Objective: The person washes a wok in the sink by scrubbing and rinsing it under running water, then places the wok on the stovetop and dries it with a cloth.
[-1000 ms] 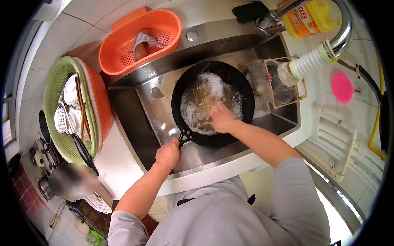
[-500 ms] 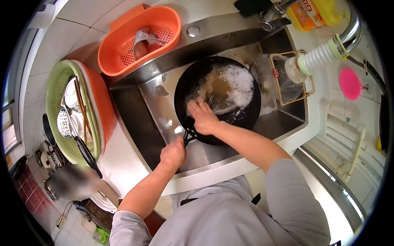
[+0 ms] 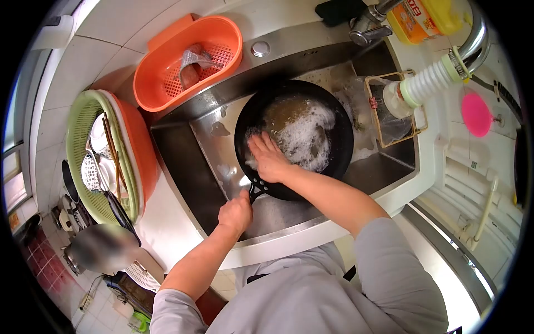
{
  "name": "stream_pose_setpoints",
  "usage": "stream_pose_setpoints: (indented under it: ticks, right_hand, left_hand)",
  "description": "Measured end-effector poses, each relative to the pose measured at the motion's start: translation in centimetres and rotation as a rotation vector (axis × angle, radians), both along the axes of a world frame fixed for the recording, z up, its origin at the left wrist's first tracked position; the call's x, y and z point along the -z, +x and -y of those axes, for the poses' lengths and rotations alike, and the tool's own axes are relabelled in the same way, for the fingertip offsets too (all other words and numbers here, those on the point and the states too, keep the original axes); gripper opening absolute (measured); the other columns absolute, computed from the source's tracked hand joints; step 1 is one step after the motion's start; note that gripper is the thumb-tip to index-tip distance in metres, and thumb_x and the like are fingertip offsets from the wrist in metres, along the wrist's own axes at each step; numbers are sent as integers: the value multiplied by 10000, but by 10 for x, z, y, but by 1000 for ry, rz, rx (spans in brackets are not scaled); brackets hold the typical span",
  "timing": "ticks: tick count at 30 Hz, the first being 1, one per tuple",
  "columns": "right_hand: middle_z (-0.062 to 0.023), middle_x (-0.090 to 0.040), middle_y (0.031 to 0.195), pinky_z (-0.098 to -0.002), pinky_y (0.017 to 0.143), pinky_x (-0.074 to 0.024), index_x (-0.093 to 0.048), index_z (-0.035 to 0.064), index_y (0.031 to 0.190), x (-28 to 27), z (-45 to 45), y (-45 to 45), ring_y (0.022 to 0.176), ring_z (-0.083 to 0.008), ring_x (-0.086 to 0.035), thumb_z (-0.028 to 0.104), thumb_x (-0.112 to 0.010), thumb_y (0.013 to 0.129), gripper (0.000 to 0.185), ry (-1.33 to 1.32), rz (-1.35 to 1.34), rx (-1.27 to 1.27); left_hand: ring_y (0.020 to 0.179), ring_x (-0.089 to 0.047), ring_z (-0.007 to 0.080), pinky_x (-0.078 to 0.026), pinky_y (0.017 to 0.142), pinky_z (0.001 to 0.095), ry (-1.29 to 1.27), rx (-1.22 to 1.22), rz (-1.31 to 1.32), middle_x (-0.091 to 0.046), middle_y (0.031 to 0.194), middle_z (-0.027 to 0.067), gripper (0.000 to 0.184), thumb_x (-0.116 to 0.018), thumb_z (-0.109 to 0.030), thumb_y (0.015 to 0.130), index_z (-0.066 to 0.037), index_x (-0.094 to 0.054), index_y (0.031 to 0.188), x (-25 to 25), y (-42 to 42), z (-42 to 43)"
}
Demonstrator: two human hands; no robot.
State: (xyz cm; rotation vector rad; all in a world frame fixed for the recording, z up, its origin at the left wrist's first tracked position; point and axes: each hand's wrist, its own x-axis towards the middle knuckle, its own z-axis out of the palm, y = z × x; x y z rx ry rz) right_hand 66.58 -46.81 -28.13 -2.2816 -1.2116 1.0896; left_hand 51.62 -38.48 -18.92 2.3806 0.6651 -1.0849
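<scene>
A black frying pan (image 3: 340, 153) sits in the metal sink (image 3: 214, 119), with cloudy water and white foam (image 3: 303, 133) inside it. My left hand (image 3: 236, 212) is closed around the pan's handle at its lower left. Inside the pan, my right hand (image 3: 269, 160) lies with fingers stretched out against the left part of the inner surface. The fingertips touch the water there. Whether anything thin lies under the palm is hidden.
An orange basket (image 3: 147, 83) holding a grey cloth stands behind the sink. At left, a green colander (image 3: 78, 139) contains bowls and chopsticks. On the right are a wire rack (image 3: 384, 142), the faucet's ribbed hose (image 3: 431, 83) and a yellow detergent bottle (image 3: 411, 25).
The foam has swirled from the pan's right side toward its middle and lower part. My right hand remains at the pan's left side, and my left hand keeps its hold on the handle.
</scene>
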Motion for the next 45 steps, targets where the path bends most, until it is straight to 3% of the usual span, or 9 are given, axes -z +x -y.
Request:
stream_pose_setpoints:
  ticks: [6,20,25,29,33,38,42,44,45]
  right_hand:
    - [-181,-180,1563,-484,1169,-169,-181,9,1493,-8,-22,56,1431,-413,-173,52,-474,808,746,-67,8,308]
    - [-170,-179,1564,-493,1175,-140,-191,1,1490,9,-2,7,1441,-398,-143,76,-495,808,750,-10,-59,44]
    - [-170,-149,1574,-472,1178,-148,-157,2,1499,12,-19,61,1447,-401,-121,67,-492,807,771,-72,47,276]
    - [-216,-167,1556,-450,1168,-201,-192,-7,1488,35,-9,26,1430,-423,-165,42,-505,769,786,-9,112,101]
    - [-219,-135,1564,-429,1178,-191,-166,-6,1494,-7,28,0,1440,-418,-129,-2,-483,766,794,-15,-240,-164]
    - [-78,-164,1580,-436,1087,-345,-234,122,1501,-15,106,37,1403,-345,-271,48,-555,790,783,-261,-80,-675]
    - [-115,-618,1227,-439,881,-490,-564,115,1257,-17,134,87,1108,-324,-602,168,-572,812,448,-536,75,-368]
    - [-101,-704,1018,-447,809,-515,-628,118,1168,13,137,108,924,-343,-672,176,-568,808,369,-524,237,-399]
    - [-116,-634,1177,-422,878,-495,-595,102,1204,-1,121,119,1081,-328,-602,134,-559,807,400,-612,157,-425]
  left_hand:
    - [793,-657,425,-526,721,510,-2,10,-6,-667,820,240,189,-553,-134,854,-24,-467,982,-4,0,0]
    - [784,-660,422,-531,713,506,33,27,1,-668,823,238,205,-580,-137,849,-25,-466,978,1,0,2]
    - [800,-658,423,-531,723,505,27,31,-11,-666,834,243,223,-589,-147,848,-21,-467,987,-2,2,1]
    - [809,-656,424,-529,734,504,34,27,-11,-666,843,245,234,-592,-159,850,-18,-470,992,-1,1,1]
    - [811,-656,426,-528,737,507,27,23,-18,-667,847,245,231,-585,-163,855,-17,-473,994,0,0,1]
    - [808,-657,427,-529,731,506,40,34,-14,-667,848,244,223,-578,-167,859,-16,-474,989,0,0,3]
    - [827,-659,418,-529,742,494,31,39,-36,-671,870,240,192,-550,-140,861,-19,-482,992,-5,3,4]
    - [871,-665,399,-528,770,474,27,45,-79,-679,916,230,163,-503,-89,859,-23,-496,1008,-10,7,4]
    - [871,-665,400,-528,770,475,28,43,-82,-679,914,230,164,-502,-91,859,-24,-495,1009,-10,8,4]
